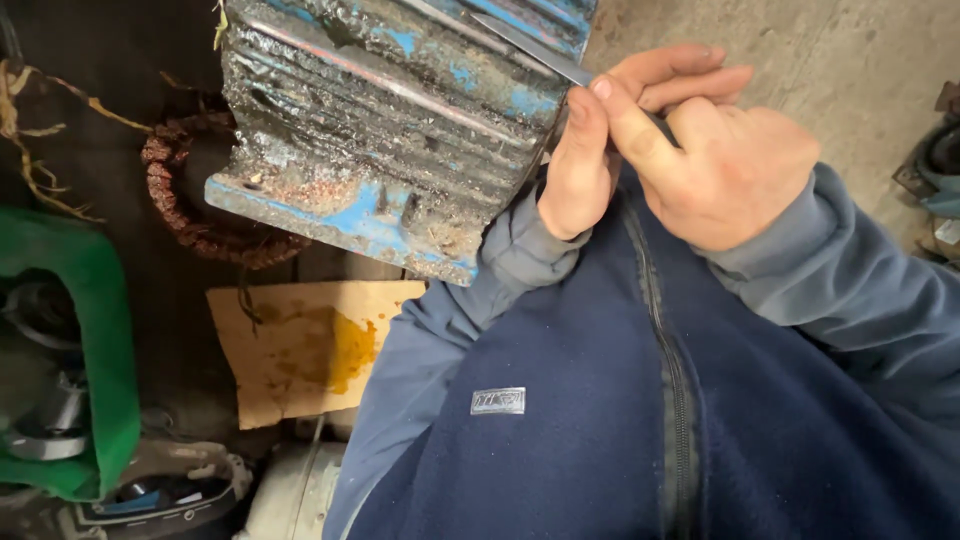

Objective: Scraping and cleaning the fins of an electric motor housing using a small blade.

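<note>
A greasy blue finned motor housing (400, 120) fills the top middle of the head view. My left hand (575, 170) presses against its right edge, thumb and fingers curled at the rim. My right hand (715, 150) sits just right of it, fingers closed around a thin flat metal blade (535, 48) that runs up-left across the housing's fins. Both hands touch each other at the fingertips. My dark blue zipped fleece (640, 400) covers the lower right.
A coil of copper winding (185, 215) lies left of the housing. Below it sits stained cardboard (300, 350). A green object (95, 330) and metal parts (50, 420) are at far left. Concrete floor (850, 70) shows at top right.
</note>
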